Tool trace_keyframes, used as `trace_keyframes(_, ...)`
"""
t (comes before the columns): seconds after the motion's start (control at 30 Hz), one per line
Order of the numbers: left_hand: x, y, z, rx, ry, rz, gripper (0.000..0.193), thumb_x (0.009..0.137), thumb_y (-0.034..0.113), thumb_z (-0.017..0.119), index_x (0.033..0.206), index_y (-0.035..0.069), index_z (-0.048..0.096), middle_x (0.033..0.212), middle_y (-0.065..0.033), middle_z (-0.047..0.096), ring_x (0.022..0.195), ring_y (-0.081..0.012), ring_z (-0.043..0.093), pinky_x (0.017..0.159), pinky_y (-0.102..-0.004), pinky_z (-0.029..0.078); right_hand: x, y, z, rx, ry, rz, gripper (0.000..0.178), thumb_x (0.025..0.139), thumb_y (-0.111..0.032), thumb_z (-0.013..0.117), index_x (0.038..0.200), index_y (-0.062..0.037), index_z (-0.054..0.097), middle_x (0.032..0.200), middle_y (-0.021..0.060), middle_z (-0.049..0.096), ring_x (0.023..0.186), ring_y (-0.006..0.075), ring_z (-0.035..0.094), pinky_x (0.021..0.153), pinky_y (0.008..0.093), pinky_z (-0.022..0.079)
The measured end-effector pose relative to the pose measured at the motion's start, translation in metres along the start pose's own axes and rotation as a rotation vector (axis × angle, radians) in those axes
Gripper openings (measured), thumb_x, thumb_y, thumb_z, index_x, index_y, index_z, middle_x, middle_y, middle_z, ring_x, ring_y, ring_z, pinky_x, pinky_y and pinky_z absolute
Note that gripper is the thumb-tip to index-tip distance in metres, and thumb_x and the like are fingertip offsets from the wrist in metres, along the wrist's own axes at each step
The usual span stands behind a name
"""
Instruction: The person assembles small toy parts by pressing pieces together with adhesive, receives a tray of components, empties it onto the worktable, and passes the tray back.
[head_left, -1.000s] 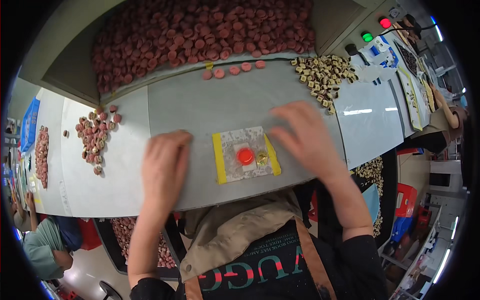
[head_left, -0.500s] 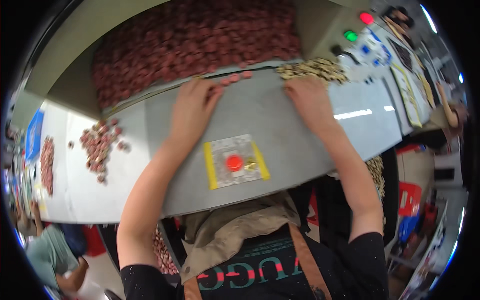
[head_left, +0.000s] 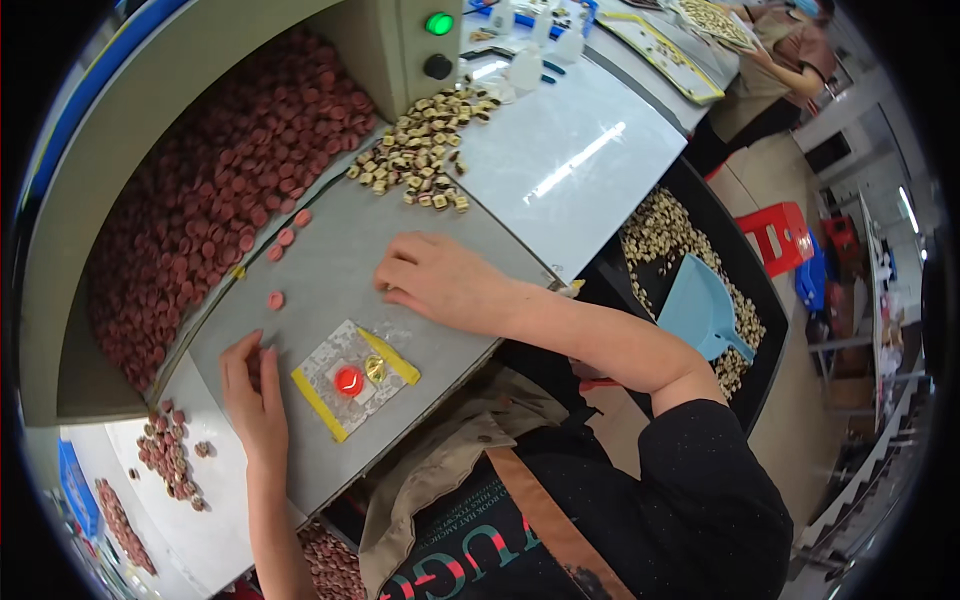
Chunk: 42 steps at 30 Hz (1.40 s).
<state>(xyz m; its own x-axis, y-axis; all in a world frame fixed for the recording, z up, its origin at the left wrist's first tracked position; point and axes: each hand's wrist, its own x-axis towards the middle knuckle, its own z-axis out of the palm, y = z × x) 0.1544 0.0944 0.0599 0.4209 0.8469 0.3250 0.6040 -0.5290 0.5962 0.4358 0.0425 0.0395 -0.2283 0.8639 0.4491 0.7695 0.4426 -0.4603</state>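
probable step: pieces being brought by hand toward the mat (head_left: 333, 358).
grey table (head_left: 345, 255), backed by a large heap of pink caps (head_left: 225, 175) and a smaller one of cream-and-brown cubes (head_left: 415, 150); the mat, yellow-edged, lies flat near the table's front edge. right hand (head_left: 430, 282), above and right of the mat in view: fingers curled, tips near the thumb; whether they grip anything cannot be told. left hand (head_left: 258, 395), left of the mat: fingers bent, thumb slightly apart; its grasp is likewise unclear. red disc (head_left: 348, 380) on the mat; beside it, a gold piece (head_left: 376, 369). a next move here would seem to call for careful alignment over the disc.
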Motion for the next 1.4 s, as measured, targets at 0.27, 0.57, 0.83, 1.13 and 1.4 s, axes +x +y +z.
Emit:
trace_keyframes(0.27,0.010,0.023,0.019,-0.035,0.063,0.010,0.014,0.096,0.003,0.051,0.105,-0.002,0.061,0.101,-0.0097,0.054,0.091,-0.0190,0.053,0.079,-0.0269,0.043,-0.025,0.004,-0.080,0.181,0.194,0.203,0.023,0.083,-0.012,0.069,0.104,-0.0060,0.060,0.100,0.0083,0.057,0.083,0.0231,0.060,0.075,0.0345,0.050)
trace_keyframes(0.57,0.018,0.034,0.014,0.004,0.049,0.023,0.013,0.094,0.002,0.053,0.102,-0.002,0.062,0.099,-0.0101,0.052,0.087,-0.0205,0.054,0.075,-0.0284,0.044,-0.078,0.017,-0.139,0.340,0.262,0.515,0.014,0.089,-0.006,0.062,0.101,-0.0015,0.064,0.091,0.0069,0.063,0.077,0.0130,0.061,0.071,0.0256,0.049)
trace_keyframes(0.83,0.014,0.036,0.002,-0.016,0.074,-0.039,0.013,0.094,0.004,0.052,0.102,-0.002,0.061,0.099,-0.0095,0.051,0.089,-0.0202,0.052,0.076,-0.0286,0.043,-0.072,0.006,-0.139,0.336,0.224,0.541,0.014,0.089,-0.006,0.062,0.102,-0.0012,0.064,0.090,0.0064,0.062,0.078,0.0148,0.061,0.073,0.0269,0.049)
trace_keyframes(1.13,0.013,0.024,-0.011,-0.043,0.085,-0.045,0.014,0.095,0.008,0.052,0.102,-0.001,0.061,0.101,-0.0094,0.051,0.093,-0.0211,0.052,0.081,-0.0293,0.042,-0.009,-0.006,-0.053,0.164,0.093,0.174,0.037,0.084,-0.015,0.068,0.118,-0.0067,0.055,0.116,0.0122,0.052,0.103,0.0286,0.056,0.085,0.0366,0.047)
trace_keyframes(1.4,0.010,0.019,-0.025,-0.084,0.080,-0.049,0.012,0.095,0.006,0.053,0.101,-0.001,0.061,0.102,-0.0099,0.052,0.095,-0.0216,0.052,0.084,-0.0292,0.042,0.003,-0.014,-0.031,0.007,0.074,0.091,0.038,0.083,-0.021,0.069,0.117,-0.0093,0.055,0.111,0.0094,0.053,0.101,0.0281,0.054,0.088,0.0396,0.043)
